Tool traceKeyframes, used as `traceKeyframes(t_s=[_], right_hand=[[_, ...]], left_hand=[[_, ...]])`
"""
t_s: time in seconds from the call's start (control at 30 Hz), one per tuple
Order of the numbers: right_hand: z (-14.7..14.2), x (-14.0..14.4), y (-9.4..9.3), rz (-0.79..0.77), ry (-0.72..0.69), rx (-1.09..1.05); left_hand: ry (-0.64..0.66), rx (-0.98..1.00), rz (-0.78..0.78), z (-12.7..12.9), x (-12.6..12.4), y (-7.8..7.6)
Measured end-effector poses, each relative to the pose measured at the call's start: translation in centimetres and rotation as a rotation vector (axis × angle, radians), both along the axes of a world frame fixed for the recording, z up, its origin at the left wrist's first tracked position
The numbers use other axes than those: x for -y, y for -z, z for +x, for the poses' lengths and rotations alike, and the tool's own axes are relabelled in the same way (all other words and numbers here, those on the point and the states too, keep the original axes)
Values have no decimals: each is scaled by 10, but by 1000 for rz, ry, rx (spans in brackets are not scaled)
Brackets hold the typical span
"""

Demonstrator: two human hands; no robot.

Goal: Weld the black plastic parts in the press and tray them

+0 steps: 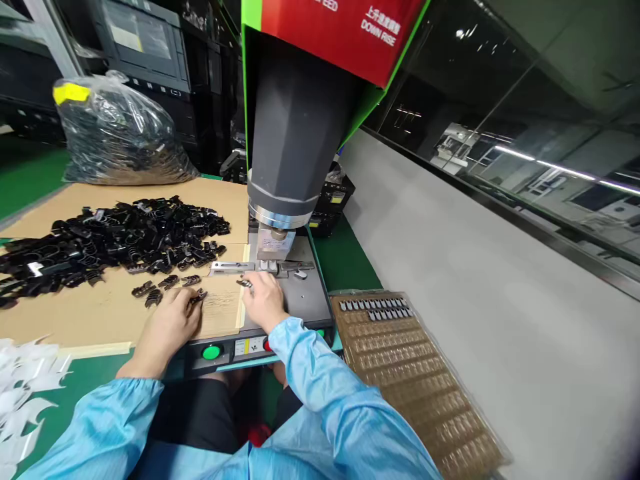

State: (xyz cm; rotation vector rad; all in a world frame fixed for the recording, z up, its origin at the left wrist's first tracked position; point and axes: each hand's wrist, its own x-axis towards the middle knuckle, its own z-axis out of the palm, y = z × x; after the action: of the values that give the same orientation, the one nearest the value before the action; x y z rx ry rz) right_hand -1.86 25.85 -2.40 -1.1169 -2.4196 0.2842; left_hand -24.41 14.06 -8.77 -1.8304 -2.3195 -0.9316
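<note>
My left hand point(173, 320) rests low over the cardboard sheet, its fingers closed on a small black plastic part point(199, 295). Several loose black parts point(154, 297) lie just beyond those fingers. My right hand point(264, 300) is at the front of the machine's grey base, pinching another small dark part point(245, 283) between thumb and fingers. Just past it, a metal fixture point(233, 266) runs across the base under the metal press head point(274, 245). A small light-grey piece point(301, 274) lies on the base right of the fixture.
A big heap of black parts point(125, 233) covers the cardboard at left, with a filled plastic bag point(123, 130) behind. White scraps point(25, 393) lie at lower left. A clear tray point(410, 360) at right holds two rows of parts. A green button point(211, 352) sits on the machine's front.
</note>
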Motion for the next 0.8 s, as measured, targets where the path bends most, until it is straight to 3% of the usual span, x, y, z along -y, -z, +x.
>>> traceKeyframes(t_s=[0.1,0.23,0.33,0.43,0.6,0.8], right_hand=[[32,-22,1,-1,150,-72],[48,-50,4,24,245,-54],[46,-59,5,44,223,22],[42,-58,4,95,179,94],[43,-48,-2,140,152,175],[49,-45,-1,130,98,199]], left_hand=[[5,-12,-11,2,1,-1],[30,132,20,23,-14,-16],[76,248,47,49,-44,-33],[135,203,100,73,-84,-44],[212,112,101,96,-130,-40],[271,44,57,99,-134,-32]])
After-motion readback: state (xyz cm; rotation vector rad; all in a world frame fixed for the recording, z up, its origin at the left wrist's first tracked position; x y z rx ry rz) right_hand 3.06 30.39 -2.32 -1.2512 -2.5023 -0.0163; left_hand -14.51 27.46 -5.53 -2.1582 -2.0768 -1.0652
